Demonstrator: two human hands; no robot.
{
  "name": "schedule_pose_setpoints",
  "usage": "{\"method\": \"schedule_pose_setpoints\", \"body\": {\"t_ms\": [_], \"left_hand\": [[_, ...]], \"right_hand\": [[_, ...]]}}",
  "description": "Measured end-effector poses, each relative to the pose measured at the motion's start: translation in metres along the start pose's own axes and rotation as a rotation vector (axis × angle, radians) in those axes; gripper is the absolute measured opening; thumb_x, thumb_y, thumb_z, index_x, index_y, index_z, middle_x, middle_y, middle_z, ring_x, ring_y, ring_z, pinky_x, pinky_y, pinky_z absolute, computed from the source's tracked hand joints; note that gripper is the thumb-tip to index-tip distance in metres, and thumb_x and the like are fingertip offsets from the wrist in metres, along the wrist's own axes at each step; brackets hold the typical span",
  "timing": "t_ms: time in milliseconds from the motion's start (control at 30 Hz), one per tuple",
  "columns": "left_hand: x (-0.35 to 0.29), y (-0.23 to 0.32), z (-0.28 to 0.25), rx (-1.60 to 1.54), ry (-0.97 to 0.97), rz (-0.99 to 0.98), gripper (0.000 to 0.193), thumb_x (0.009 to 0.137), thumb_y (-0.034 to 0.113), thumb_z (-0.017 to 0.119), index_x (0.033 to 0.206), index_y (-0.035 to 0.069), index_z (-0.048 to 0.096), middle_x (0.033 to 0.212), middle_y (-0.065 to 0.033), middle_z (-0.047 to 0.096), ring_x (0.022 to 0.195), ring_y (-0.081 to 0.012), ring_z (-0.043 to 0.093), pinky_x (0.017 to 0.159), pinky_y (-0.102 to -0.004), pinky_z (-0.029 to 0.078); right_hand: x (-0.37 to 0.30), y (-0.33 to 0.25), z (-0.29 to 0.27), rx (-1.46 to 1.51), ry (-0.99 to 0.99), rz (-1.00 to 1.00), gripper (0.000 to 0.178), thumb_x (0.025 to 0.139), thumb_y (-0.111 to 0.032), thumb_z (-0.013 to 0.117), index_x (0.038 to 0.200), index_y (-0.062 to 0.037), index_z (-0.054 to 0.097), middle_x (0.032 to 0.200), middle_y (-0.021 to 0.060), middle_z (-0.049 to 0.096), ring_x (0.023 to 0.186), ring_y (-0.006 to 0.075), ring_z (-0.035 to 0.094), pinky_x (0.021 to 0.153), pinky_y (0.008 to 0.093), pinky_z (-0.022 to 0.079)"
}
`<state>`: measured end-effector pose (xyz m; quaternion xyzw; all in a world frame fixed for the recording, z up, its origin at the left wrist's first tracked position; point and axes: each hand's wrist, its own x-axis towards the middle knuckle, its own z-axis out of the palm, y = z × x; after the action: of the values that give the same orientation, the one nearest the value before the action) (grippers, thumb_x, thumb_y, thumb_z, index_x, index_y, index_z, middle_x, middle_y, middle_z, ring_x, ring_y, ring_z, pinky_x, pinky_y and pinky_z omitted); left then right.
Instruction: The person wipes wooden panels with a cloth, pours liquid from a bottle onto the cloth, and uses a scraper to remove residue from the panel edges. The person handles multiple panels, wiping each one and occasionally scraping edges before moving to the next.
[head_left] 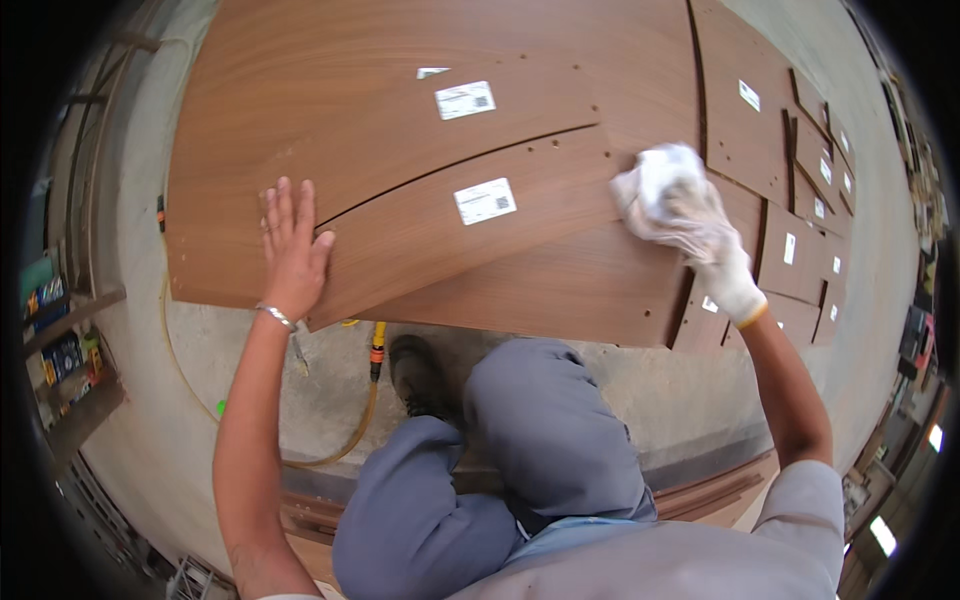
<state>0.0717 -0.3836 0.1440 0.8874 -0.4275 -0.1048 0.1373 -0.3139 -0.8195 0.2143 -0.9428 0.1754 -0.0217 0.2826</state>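
Note:
Brown wood-look panels lie spread flat in front of me. My left hand (pixel 293 255), bare with a bracelet at the wrist, rests flat with fingers stretched, beside the left end of a narrow panel (pixel 400 235). That panel carries a white label (pixel 485 201) and small drilled holes near its right end. Another labelled panel (pixel 380 160) lies along its far edge, a dark gap between them. In a white work glove, my right hand (pixel 715 250) is closed on a crumpled white cloth (pixel 665 175) at the narrow panel's right end. Motion blurs the cloth and the fingers.
Several smaller labelled panels (pixel 795 245) overlap at the right. A yellow hose (pixel 350 440) with an orange-black coupling (pixel 377 350) lies on the concrete floor by my dark shoe (pixel 418 375). More brown boards (pixel 710 490) are near my legs. Shelving (pixel 85 400) stands at the left.

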Motion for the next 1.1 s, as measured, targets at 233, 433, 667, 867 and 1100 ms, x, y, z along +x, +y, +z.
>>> {"method": "schedule_pose_setpoints", "body": {"t_ms": [233, 433, 667, 867, 1100], "left_hand": [[0.012, 0.129, 0.019, 0.037, 0.159, -0.021, 0.070, 0.097, 0.029, 0.056, 0.161, 0.009, 0.034, 0.171, -0.0212, 0.019, 0.159, -0.0439, 0.007, 0.121, -0.0712, 0.003], [0.047, 0.205, 0.051, 0.038, 0.138, 0.134, 0.082, 0.099, 0.056, 0.047, 0.154, -0.005, 0.040, 0.165, -0.0238, 0.032, 0.157, -0.0404, 0.018, 0.127, -0.0581, 0.007], [0.038, 0.198, 0.046, -0.033, -0.051, 0.146, 0.094, 0.094, 0.069, 0.048, 0.151, -0.006, 0.045, 0.156, -0.0219, 0.045, 0.151, -0.0378, 0.029, 0.128, -0.0545, 0.003], [0.039, 0.198, 0.055, -0.066, 0.043, 0.173, 0.100, 0.096, 0.066, 0.047, 0.158, -0.010, 0.027, 0.168, -0.0296, 0.018, 0.158, -0.0430, 0.012, 0.128, -0.0567, 0.005], [0.039, 0.197, 0.040, 0.061, -0.098, 0.154, 0.107, 0.089, 0.077, 0.049, 0.158, -0.004, 0.033, 0.165, -0.0222, 0.033, 0.155, -0.0405, 0.021, 0.127, -0.0585, 0.007]], "right_hand": [[0.060, -0.047, 0.027, 0.939, 0.753, 0.508, 0.035, 0.095, -0.007, 0.049, 0.128, -0.0018, 0.055, 0.100, 0.0115, 0.066, 0.059, 0.0196, 0.061, 0.052, 0.0292, 0.052], [0.131, -0.060, 0.085, 0.589, 0.087, 0.337, 0.036, 0.098, -0.013, 0.048, 0.130, 0.0014, 0.058, 0.104, 0.0175, 0.070, 0.059, 0.0173, 0.062, 0.053, 0.0267, 0.049], [0.217, -0.173, 0.105, 0.181, -0.543, -0.272, 0.064, 0.086, 0.000, 0.052, 0.149, -0.0120, 0.055, 0.162, 0.0156, 0.042, 0.155, 0.0373, 0.027, 0.127, 0.0414, 0.021], [0.232, -0.247, 0.222, 0.121, -0.485, -0.710, 0.049, 0.100, -0.024, 0.055, 0.149, -0.0146, 0.055, 0.159, 0.0114, 0.046, 0.150, 0.0298, 0.038, 0.128, 0.0401, 0.024], [0.294, -0.267, 0.198, -0.268, -0.314, -1.136, 0.046, 0.100, -0.013, 0.050, 0.146, -0.0134, 0.055, 0.135, 0.0055, 0.062, 0.127, 0.0240, 0.057, 0.116, 0.0368, 0.041]]}}
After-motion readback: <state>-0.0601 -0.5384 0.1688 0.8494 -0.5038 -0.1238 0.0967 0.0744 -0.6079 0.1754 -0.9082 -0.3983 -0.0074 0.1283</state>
